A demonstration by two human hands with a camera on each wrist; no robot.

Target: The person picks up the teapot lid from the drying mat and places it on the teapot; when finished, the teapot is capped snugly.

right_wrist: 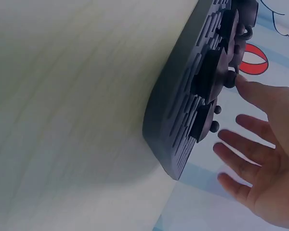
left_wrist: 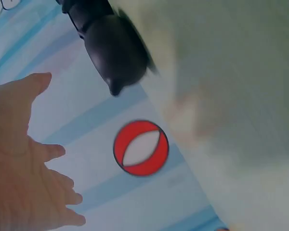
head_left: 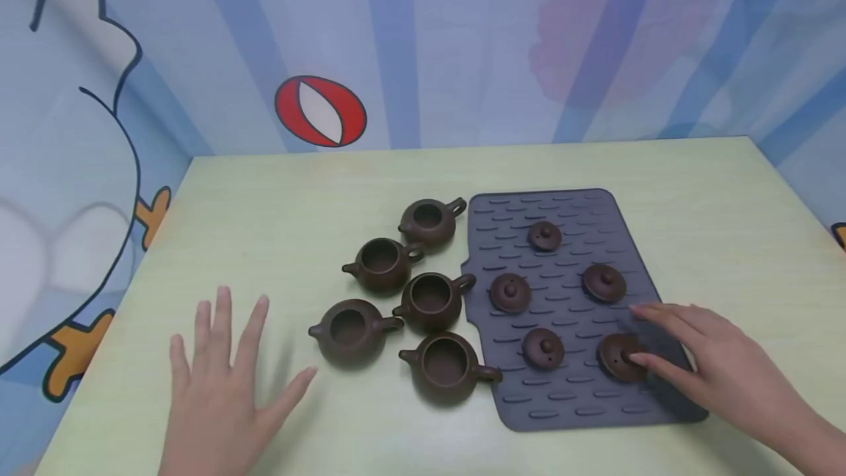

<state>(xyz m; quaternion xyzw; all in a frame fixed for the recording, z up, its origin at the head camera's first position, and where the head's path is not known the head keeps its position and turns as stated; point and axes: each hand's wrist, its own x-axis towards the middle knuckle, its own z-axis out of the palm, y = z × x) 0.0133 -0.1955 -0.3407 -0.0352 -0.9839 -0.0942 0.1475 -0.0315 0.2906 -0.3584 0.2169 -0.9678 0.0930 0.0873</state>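
My right hand [head_left: 720,366] is at the near right part of a grey ridged mat [head_left: 634,404], its thumb by the knob of a dark brown teapot lid [head_left: 615,358]. Its fingers are apart; in the right wrist view the thumb tip meets or nearly meets the lid's knob [right_wrist: 229,79]. Several other lids lie on the mat, among them one lid [head_left: 604,283] just behind that hand and another lid [head_left: 543,349] to its left. With fingers spread, my left hand [head_left: 214,388] hovers over the table's left side, left of a lidless teapot [head_left: 350,336], and holds nothing.
Several lidless brown teapots stand left of the mat: a near teapot [head_left: 444,369], a middle teapot [head_left: 432,303] and a back teapot [head_left: 428,222] among them. The pale table [head_left: 277,197] meets a blue striped backdrop [head_left: 463,50] with a red ball print [head_left: 320,111].
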